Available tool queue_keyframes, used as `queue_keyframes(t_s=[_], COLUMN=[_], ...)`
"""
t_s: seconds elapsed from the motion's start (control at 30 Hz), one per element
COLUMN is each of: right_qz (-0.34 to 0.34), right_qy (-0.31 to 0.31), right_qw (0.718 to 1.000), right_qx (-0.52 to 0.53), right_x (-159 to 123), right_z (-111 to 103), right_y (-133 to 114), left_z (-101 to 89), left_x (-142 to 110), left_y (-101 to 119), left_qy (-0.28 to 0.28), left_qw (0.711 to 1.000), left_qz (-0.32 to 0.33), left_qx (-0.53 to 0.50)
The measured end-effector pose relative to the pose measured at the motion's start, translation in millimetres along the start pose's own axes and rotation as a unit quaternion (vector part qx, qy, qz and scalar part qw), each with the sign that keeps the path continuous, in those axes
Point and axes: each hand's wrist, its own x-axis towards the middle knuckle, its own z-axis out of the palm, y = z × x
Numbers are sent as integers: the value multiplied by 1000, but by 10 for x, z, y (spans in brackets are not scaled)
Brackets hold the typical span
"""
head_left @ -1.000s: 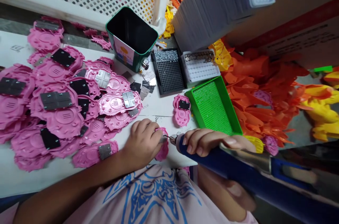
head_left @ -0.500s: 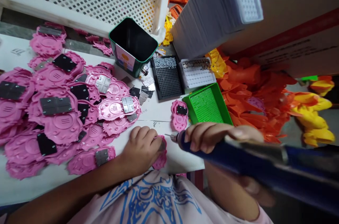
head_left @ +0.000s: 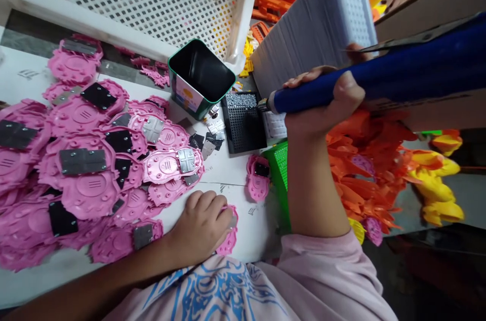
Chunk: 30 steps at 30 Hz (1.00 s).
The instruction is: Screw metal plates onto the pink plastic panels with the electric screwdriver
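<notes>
Gripping a blue screwdriver (head_left: 379, 75) in our right hand (head_left: 322, 103) above the black tray (head_left: 245, 121), we press a pink part (head_left: 229, 240) to the tabletop (head_left: 235, 169) under our curled left hand (head_left: 201, 227).

pink part (head_left: 229, 240): mostly hidden under left hand (head_left: 201, 227)
green tray (head_left: 280, 169): largely behind the right forearm
blue screwdriver (head_left: 379, 75): cut off at right edge

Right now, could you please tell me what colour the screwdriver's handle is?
Dark blue; the screwdriver, gripped in the right hand, shows best in the head view.
</notes>
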Motion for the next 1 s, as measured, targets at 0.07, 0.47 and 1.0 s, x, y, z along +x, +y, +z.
queue_keyframes(t_s=[0.07, 0.47, 1.0], right_qz=[3, -40, -41], right_qy=[16, -13, -39], right_qw=[1000, 999, 994], right_qx=[-12, -7, 98], right_x=[10, 41, -31], right_z=[-1, -29, -158], right_y=[27, 190, -286], left_z=[-3, -20, -9], left_x=[8, 4, -10], left_y=[3, 21, 8], left_qy=[-2, -6, 7], left_qw=[1000, 1000, 1000], left_qz=[-2, -8, -6], left_qx=[1, 4, 0])
